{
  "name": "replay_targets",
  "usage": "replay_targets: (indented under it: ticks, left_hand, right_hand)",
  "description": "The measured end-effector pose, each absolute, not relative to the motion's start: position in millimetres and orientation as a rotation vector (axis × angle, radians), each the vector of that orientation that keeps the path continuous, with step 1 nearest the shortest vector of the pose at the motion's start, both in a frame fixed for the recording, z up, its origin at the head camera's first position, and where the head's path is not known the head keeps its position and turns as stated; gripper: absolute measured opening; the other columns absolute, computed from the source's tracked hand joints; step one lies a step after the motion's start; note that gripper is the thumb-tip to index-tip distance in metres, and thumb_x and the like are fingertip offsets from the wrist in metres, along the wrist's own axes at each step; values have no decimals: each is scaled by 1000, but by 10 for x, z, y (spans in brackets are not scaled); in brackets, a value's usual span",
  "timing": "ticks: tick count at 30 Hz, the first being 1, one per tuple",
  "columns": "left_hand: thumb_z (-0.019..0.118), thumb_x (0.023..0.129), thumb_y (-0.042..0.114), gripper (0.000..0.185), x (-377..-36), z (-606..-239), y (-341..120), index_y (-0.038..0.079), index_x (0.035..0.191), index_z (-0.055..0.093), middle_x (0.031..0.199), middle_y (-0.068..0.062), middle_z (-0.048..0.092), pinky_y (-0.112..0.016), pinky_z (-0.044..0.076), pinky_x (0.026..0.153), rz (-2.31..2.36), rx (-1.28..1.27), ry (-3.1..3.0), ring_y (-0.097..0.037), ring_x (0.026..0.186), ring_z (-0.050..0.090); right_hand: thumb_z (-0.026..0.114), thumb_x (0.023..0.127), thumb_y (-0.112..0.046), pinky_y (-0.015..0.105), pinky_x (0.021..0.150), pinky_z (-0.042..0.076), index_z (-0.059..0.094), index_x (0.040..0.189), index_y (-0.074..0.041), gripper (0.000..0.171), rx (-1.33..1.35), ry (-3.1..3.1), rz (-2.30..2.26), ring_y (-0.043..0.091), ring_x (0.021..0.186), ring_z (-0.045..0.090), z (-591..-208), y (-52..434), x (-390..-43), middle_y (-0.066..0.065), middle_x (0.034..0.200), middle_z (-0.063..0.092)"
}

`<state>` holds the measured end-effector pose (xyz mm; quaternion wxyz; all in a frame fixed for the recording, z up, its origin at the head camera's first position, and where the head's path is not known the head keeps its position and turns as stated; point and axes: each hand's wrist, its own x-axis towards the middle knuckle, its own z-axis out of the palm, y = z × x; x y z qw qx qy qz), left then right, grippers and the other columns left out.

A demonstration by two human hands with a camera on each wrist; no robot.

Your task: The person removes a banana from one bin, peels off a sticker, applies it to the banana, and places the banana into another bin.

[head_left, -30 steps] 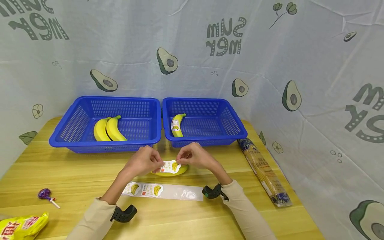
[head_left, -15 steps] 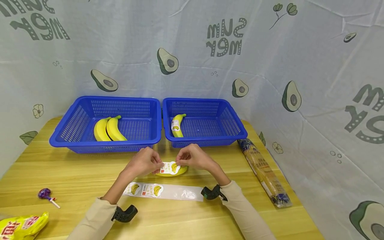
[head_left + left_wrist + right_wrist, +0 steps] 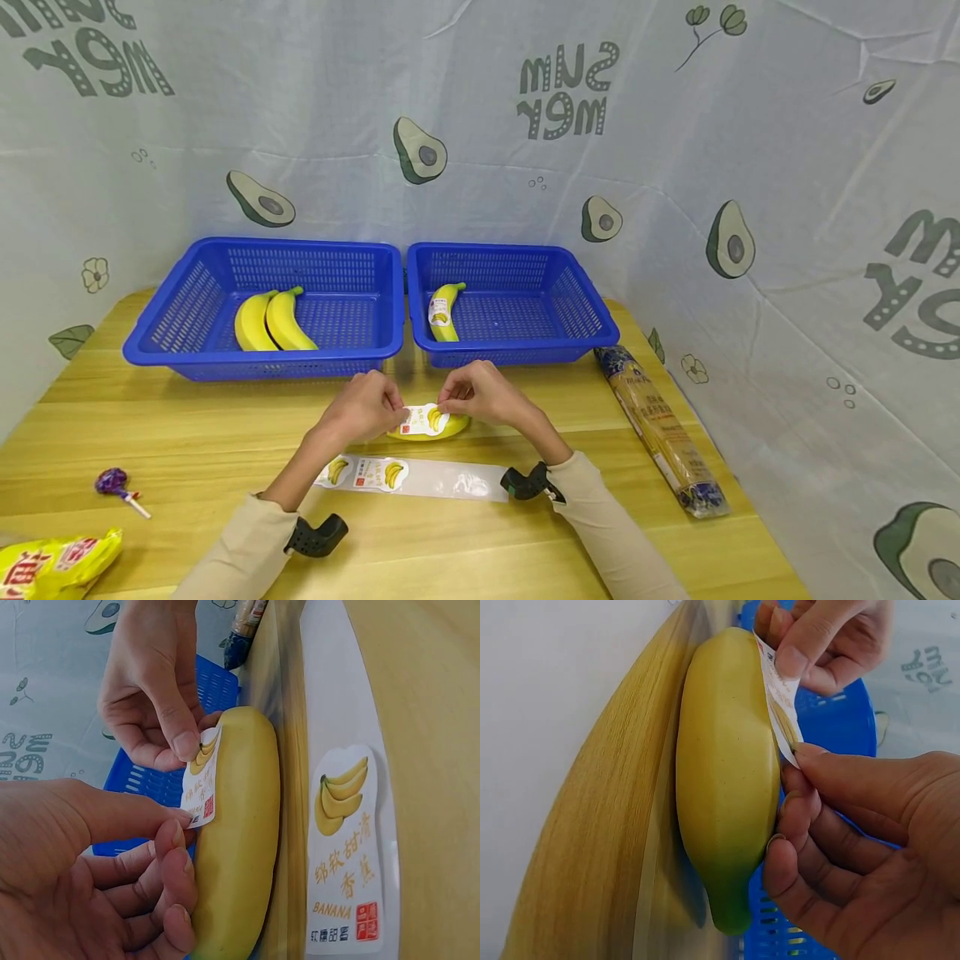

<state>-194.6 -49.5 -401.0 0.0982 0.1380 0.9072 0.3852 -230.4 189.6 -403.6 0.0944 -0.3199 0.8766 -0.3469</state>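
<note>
A white banana sticker (image 3: 423,420) is stretched between both hands, over the upper side of a yellow banana (image 3: 450,429) lying crosswise on the table. My left hand (image 3: 365,406) pinches its left end between thumb and fingers, while my right hand (image 3: 483,393) pinches the end printed with bananas. In the left wrist view the sticker (image 3: 201,778) lies close along the banana (image 3: 244,817). From the right wrist, the sticker's end under my right thumb (image 3: 832,769) is lifted off the peel, and curled fingers of that hand rest beside the banana's green end.
A backing strip (image 3: 465,481) with more banana stickers lies nearer me. Behind stand two blue baskets, the left basket (image 3: 360,358) holding two bananas, the right basket (image 3: 517,346) one stickered banana. A noodle packet (image 3: 660,429) lies right; a lollipop (image 3: 112,482) and yellow bag (image 3: 63,562) lie left.
The sticker has come down slightly toward the banana, with both hands keeping their pinch. The baskets and other things on the table stay put.
</note>
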Motion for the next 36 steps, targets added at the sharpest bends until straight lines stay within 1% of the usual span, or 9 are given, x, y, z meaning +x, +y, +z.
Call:
replay_targets:
  ticks: [8, 11, 13, 16, 20, 23, 28, 33, 36]
  left_hand:
    - [85, 85, 14, 20, -2234, -4536, -537, 14, 71, 71, 70, 0, 67, -32, 49, 53, 1121, 505, 2792, -18, 60, 58]
    - [87, 84, 12, 21, -2171, -4408, -512, 14, 73, 69, 69, 0, 65, -33, 48, 53, 1137, 475, 2782, -19, 60, 58]
    - [87, 83, 10, 22, -2123, -4353, -498, 14, 75, 67, 65, 0, 61, -31, 44, 50, 1148, 494, 2800, -17, 57, 54]
    - [86, 82, 4, 21, -2012, -4176, -452, 14, 76, 68, 60, 0, 57, -28, 38, 47, 1171, 484, 2797, -15, 54, 52]
    - [83, 83, 0, 19, -1922, -4046, -382, 15, 77, 74, 58, 1, 57, -24, 34, 46, 1156, 438, 2791, -14, 54, 52]
    - [85, 85, 2, 16, -1892, -4027, -353, 15, 79, 78, 58, 3, 59, -24, 34, 47, 1129, 423, 2784, -14, 54, 53]
    - [93, 82, 8, 16, -1880, -4046, -338, 14, 82, 78, 59, 4, 59, -25, 39, 49, 1129, 448, 2782, -13, 55, 55]
    - [97, 78, 8, 21, -1897, -4066, -342, 15, 82, 78, 60, 3, 58, -27, 41, 51, 1138, 439, 2778, -14, 58, 56]
    - [97, 76, 6, 23, -1900, -4071, -348, 15, 84, 78, 61, 3, 59, -28, 43, 51, 1127, 444, 2774, -15, 58, 57]
  right_hand:
    - [83, 93, -1, 19, 73, 61, 78, 90, -3, 6, -955, 2591, -1045, 0, 74, 65, -4062, 1893, -2305, 3, 84, 77]
    - [84, 92, -1, 19, 72, 60, 77, 90, -4, 8, -1004, 2610, -1027, -1, 74, 64, -4064, 1891, -2302, 2, 83, 76]
    - [85, 92, -1, 19, 71, 59, 77, 92, -4, 8, -1049, 2624, -1017, 0, 74, 63, -4074, 1888, -2297, 1, 84, 75]
    - [85, 91, 1, 21, 67, 57, 79, 95, -4, 9, -1155, 2644, -1008, 7, 75, 63, -4076, 1879, -2279, 3, 85, 72]
    - [87, 89, 0, 29, 69, 59, 84, 99, -3, 11, -1292, 2619, -979, 17, 78, 65, -4089, 1841, -2256, 6, 87, 68]
    - [88, 89, -3, 32, 73, 62, 86, 101, -3, 13, -1307, 2585, -956, 12, 79, 66, -4105, 1809, -2244, 6, 88, 68]
    - [90, 87, -4, 23, 69, 56, 86, 103, -2, 16, -1251, 2563, -960, 4, 76, 60, -4110, 1792, -2229, 2, 87, 68]
    - [91, 87, -7, 19, 65, 45, 86, 106, -3, 20, -1244, 2551, -952, 13, 74, 56, -4098, 1805, -2229, 0, 85, 66]
    - [91, 86, -8, 18, 64, 43, 85, 109, -3, 24, -1248, 2552, -922, 17, 73, 55, -4088, 1814, -2231, 1, 83, 63]
